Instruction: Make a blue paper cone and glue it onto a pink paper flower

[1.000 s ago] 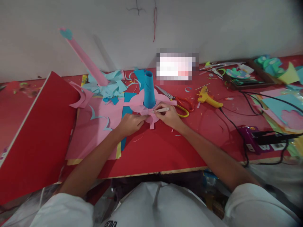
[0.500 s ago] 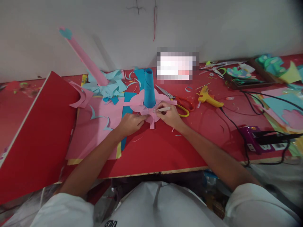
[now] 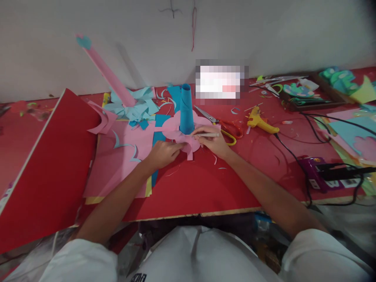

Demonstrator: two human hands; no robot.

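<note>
A pink paper flower shape [image 3: 169, 129] with strips sticking out lies on the red table, and a rolled blue paper tube [image 3: 186, 111] stands upright at its middle. My left hand [image 3: 164, 154] is closed at the flower's near left edge, its index finger pressing on the paper and its other fingers curled. Between the fingers of my right hand [image 3: 216, 143] is a slim white pen [image 3: 209, 134], its tip by the base of the tube. Just beyond that hand lie scissors [image 3: 230, 129] with red and yellow handles, partly covered.
Left are pink sheets [image 3: 117, 172], a leaning red board [image 3: 49, 168] and a pink paper tube [image 3: 110, 78] over light blue scraps. A yellow glue gun [image 3: 260, 121] with a cord, a purple box [image 3: 315, 174] and a brown tray [image 3: 329, 102] are right. A blurred-out screen [image 3: 220, 82] stands behind.
My right hand has tilted the pen flatter and shifted slightly right. My left hand stays on the paper flower. The whole view has moved a little.
</note>
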